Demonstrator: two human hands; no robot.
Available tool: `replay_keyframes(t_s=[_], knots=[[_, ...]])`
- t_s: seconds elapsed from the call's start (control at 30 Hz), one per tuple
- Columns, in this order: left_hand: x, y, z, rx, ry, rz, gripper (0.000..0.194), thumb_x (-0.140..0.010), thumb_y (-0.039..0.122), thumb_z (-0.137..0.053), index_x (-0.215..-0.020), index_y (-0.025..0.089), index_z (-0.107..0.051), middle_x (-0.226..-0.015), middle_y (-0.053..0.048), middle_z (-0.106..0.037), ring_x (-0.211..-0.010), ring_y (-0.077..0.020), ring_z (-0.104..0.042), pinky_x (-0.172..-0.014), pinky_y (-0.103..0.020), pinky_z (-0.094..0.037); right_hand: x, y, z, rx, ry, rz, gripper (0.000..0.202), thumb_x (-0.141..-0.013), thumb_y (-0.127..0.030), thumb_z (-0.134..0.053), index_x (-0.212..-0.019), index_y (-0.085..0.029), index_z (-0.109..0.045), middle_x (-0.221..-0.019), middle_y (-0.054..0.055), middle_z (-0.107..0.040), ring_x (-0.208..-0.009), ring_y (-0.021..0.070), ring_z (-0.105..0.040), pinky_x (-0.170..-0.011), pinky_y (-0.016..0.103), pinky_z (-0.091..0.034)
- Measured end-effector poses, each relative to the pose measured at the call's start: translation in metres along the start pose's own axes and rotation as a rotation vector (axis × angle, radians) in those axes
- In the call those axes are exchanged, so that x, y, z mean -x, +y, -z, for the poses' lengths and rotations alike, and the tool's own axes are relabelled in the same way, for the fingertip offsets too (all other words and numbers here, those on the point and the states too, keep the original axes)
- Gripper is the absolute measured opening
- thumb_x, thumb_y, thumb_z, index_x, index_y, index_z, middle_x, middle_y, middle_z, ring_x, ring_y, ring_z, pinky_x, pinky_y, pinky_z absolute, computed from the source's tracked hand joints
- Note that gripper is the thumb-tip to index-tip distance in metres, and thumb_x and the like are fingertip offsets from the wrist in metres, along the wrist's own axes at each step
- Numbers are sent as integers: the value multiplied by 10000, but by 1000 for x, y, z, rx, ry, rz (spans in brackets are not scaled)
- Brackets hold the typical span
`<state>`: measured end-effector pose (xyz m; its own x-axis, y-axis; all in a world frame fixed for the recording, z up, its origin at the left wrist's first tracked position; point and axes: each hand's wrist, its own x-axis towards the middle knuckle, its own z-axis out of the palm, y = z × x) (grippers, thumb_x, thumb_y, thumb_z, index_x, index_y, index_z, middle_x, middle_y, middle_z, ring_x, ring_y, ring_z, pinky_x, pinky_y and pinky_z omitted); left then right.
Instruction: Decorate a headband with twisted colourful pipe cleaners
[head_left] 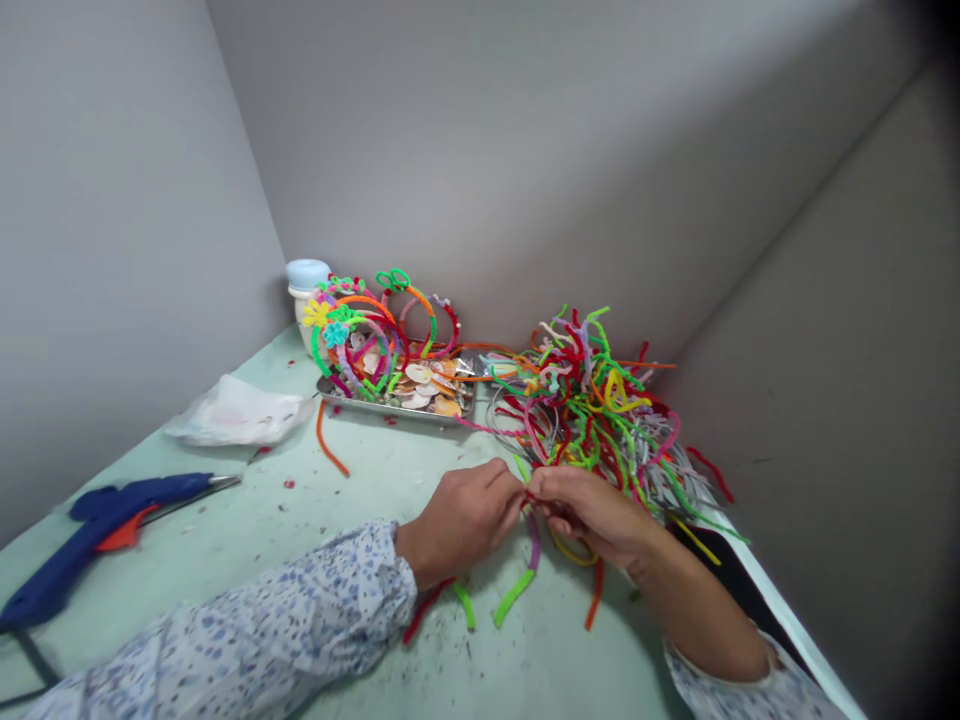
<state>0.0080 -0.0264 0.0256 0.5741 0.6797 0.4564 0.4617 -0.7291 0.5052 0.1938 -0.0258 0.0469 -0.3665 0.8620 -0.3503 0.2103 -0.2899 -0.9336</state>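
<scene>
My left hand (466, 515) and my right hand (596, 508) meet over the table, fingertips nearly touching. Both are closed in a pinch on a thin red pipe cleaner (529, 496), mostly hidden by the fingers. Below them hangs a curved strip wrapped in purple and green pipe cleaner (514, 598); whether it joins the red piece I cannot tell. Beyond my right hand lies a tangled heap of coloured pipe cleaners (592, 400). Under my wrists, loose ends show in red, green, yellow and orange.
Finished-looking headbands (360, 335) stand in a metal tray (397, 408) of flat discs at the back. Behind them is a blue-lidded container (307, 275). A plastic bag (240, 412) and a blue glue gun (112, 525) lie left. Grey partitions enclose the green table (300, 520).
</scene>
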Motion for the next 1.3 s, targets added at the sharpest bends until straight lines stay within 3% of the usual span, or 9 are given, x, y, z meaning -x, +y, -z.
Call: replay_keyframes(t_s=[0.1, 0.23, 0.37, 0.6, 0.77, 0.93, 1.13, 1.3], knots=[[-4, -2, 0, 250, 55, 184, 171, -858, 224, -461, -831, 174, -622, -789, -48, -576, -734, -152, -504, -679, -249, -362, 1, -3, 2, 216, 103, 128, 167, -808, -321, -518, -870, -173, -567, -644, -29, -510, -500, 83, -443, -442, 190, -329], [-11, -8, -2, 695, 34, 431, 141, -811, 245, -511, -756, 148, -596, -691, -7, -561, -641, -121, -473, -614, -229, -348, 8, -12, 3, 688, 287, 469, 394, -804, -188, -539, -1196, -222, -528, -958, 49, -596, -791, 155, -570, -688, 282, -470], [-13, -13, -4, 936, -29, 556, 153, -759, 282, -571, -726, 133, -587, -592, 33, -494, -534, -84, -380, -537, -218, -278, 13, -15, 3, 958, 277, 733, 351, -823, -121, -505, -1143, -243, -582, -1084, 81, -580, -975, 193, -568, -836, 340, -467], [-11, -16, -6, 1059, -141, 596, 147, -731, 285, -577, -710, 140, -563, -537, 41, -460, -493, -82, -366, -513, -224, -260, 9, -10, 4, 1121, 243, 829, 215, -896, -179, -448, -997, -221, -634, -943, 70, -621, -835, 161, -601, -734, 278, -485], [-12, -12, -5, 862, -55, 465, 136, -770, 265, -547, -717, 140, -557, -646, 17, -520, -602, -99, -438, -603, -222, -344, 10, -12, -1, 1225, 282, 733, 189, -906, -194, -420, -924, -193, -608, -874, 61, -603, -784, 159, -582, -692, 264, -444], [-7, -1, -2, 391, 50, 299, 108, -819, 197, -478, -720, 167, -510, -679, 12, -505, -635, -112, -441, -601, -227, -334, 12, -13, -14, 1208, 374, 547, 145, -877, -208, -434, -865, -193, -578, -830, 41, -591, -729, 159, -561, -641, 264, -380], [1, 6, 0, -94, -18, 22, 99, -840, 174, -436, -821, 160, -532, -805, -49, -546, -732, -157, -486, -639, -267, -352, 11, -15, -19, 914, 365, 274, 151, -796, -187, -444, -673, -193, -531, -645, -6, -566, -611, 135, -502, -557, 240, -321], [5, 7, -4, -325, -19, -149, 144, -859, 187, -410, -796, 159, -536, -760, -52, -538, -683, -170, -464, -590, -286, -325, 8, -13, -11, 477, 196, 78, 167, -738, -195, -441, -572, -187, -448, -512, -44, -428, -481, 96, -380, -452, 215, -265]])
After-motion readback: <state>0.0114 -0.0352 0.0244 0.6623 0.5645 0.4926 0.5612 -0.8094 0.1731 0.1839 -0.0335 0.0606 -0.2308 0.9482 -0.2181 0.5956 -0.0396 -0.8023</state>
